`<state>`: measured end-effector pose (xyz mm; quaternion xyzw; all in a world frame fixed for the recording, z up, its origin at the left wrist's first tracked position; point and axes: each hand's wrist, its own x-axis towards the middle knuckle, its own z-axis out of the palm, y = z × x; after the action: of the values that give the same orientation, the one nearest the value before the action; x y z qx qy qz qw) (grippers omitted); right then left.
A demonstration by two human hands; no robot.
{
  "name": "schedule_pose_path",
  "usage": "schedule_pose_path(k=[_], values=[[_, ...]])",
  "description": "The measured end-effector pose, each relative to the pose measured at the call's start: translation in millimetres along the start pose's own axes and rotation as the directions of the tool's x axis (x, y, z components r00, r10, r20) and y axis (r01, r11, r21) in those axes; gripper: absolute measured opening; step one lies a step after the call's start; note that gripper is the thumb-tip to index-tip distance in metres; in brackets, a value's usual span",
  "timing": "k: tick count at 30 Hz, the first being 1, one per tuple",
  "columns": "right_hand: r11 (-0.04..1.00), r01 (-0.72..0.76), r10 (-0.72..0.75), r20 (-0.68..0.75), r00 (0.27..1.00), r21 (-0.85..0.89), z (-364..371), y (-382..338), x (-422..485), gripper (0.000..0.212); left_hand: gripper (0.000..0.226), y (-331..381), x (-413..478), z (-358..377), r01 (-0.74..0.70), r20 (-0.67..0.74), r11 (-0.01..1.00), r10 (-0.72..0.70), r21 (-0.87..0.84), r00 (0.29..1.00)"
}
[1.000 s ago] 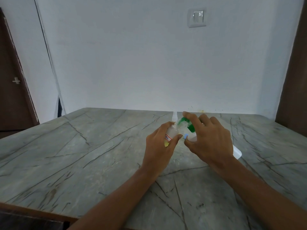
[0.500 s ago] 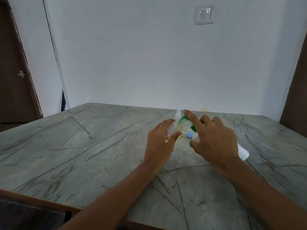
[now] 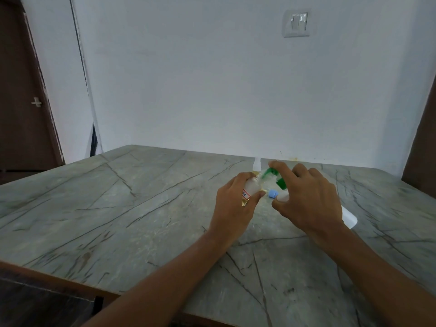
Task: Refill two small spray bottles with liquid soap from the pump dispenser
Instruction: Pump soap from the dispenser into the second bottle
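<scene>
Left hand (image 3: 232,204) has its fingers and thumb curled round a small spray bottle (image 3: 250,188), right up against the pump dispenser (image 3: 349,217). Right hand (image 3: 309,201) grips the tilted dispenser, index finger lying over its green pump head (image 3: 271,172). The second spray bottle (image 3: 256,164) stands just behind that, and a blue cap (image 3: 272,193) sits just under it.

Veined stone table (image 3: 122,208) is looking smooth and faintly shiny; at four o'clock, spray bottle (image 3: 250,188) is showing frosted plastic, pump dispenser (image 3: 281,184) smooth green-and-white plastic.
</scene>
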<state>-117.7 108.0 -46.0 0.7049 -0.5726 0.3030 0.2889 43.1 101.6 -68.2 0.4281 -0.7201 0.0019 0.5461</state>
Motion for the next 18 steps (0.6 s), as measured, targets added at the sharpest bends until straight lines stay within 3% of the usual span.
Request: schedule_pose_path(k=[6, 18], values=[[1.0, -0.008, 0.007, -0.064, 0.998, -0.018, -0.6, -3.0, -2.4, 0.083, 0.049, 0.3, 0.2, 0.4, 0.017, 0.01, 1.0, -0.017, -0.025, 1.0], [1.0, -0.013, 0.014, 0.037, 0.999, -0.022, -2.7, -4.3, 0.0, 0.088, 0.046, -1.9, 0.9, 2.2, 0.066, 0.015, 0.995, -0.065, -0.071, 0.998]])
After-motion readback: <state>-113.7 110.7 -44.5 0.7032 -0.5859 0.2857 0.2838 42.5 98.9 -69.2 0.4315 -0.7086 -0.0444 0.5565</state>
